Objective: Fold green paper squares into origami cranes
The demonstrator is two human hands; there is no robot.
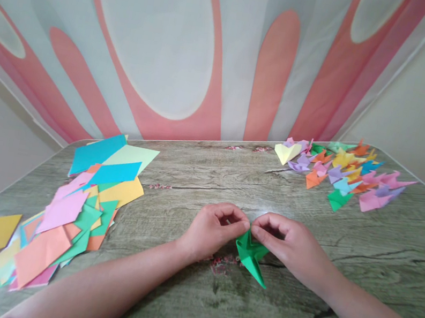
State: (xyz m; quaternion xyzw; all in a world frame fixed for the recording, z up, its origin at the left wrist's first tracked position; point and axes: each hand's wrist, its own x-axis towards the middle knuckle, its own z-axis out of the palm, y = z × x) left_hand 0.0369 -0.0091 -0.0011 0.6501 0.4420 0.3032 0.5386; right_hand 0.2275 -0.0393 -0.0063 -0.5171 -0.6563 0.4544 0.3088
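A green folded paper crane [250,253] is held just above the wood-patterned table, one long point aimed down and to the right, toward me. My left hand [219,230] pinches its upper left part between thumb and index finger. On the other side my right hand [284,241] pinches the upper right part the same way. The fingertips of both hands nearly meet at the top of the paper and hide that part of it.
Loose coloured paper squares [66,205] lie in a spread pile on the left. Many small folded paper cranes [343,172] cluster at the back right of the table [193,177]. A red and grey patterned backdrop [242,50] rises behind the far edge.
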